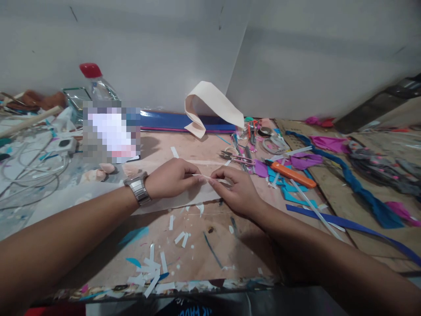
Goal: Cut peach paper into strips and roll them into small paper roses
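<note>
My left hand (173,177), with a metal watch on the wrist, pinches a thin cream strip (204,177) between thumb and fingers. The other side of the strip is gripped by my right hand (237,189), whose fingertips nearly meet the left ones. Much of the strip is hidden by the fingers, so its full shape cannot be seen. Under both hands lies a thin whitish sheet (174,201) on the wooden table. Pink-handled thread snips (241,158) rest just beyond my right hand, and an orange utility knife (292,174) lies to its right.
A folded cream strip (215,94) stands near the wall by a blue folder (164,120). At left are a red-capped bottle (101,90), a blurred-out patch and a charger with cables (64,145). Paper scraps (151,267) litter the front; blue fabric (358,186) lies right.
</note>
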`<state>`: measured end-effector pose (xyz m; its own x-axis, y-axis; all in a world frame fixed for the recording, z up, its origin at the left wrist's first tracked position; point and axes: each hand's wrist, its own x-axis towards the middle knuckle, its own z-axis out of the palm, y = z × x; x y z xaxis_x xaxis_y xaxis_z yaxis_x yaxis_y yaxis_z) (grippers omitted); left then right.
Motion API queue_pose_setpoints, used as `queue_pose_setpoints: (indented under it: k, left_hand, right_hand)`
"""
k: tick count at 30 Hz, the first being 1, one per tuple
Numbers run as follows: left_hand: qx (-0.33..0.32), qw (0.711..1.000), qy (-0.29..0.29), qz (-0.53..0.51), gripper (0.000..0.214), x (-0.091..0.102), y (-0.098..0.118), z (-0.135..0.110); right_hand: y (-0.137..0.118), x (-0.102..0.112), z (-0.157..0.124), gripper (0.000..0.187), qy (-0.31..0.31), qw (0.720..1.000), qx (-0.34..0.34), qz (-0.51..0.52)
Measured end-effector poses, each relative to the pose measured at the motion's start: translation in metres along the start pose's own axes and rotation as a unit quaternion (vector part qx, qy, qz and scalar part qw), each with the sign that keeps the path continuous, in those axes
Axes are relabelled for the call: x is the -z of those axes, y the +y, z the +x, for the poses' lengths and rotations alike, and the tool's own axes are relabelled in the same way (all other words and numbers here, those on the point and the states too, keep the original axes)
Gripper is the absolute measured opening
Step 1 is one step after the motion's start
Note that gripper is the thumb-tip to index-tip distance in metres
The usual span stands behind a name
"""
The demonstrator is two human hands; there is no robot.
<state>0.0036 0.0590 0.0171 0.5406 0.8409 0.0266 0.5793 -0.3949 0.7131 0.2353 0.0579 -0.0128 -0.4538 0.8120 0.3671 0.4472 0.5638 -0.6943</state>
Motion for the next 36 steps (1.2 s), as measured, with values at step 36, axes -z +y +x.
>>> queue_pose_setpoints:
  k: [36]
  left_hand:
    - [0.054,0.981,-0.147,-0.112,0.027,0.0050,-0.0057,0.0024]
  right_hand:
    - [0.0020,-0.0008,-0.0009,0.010,-0.025,0.994,0.102,-0.006]
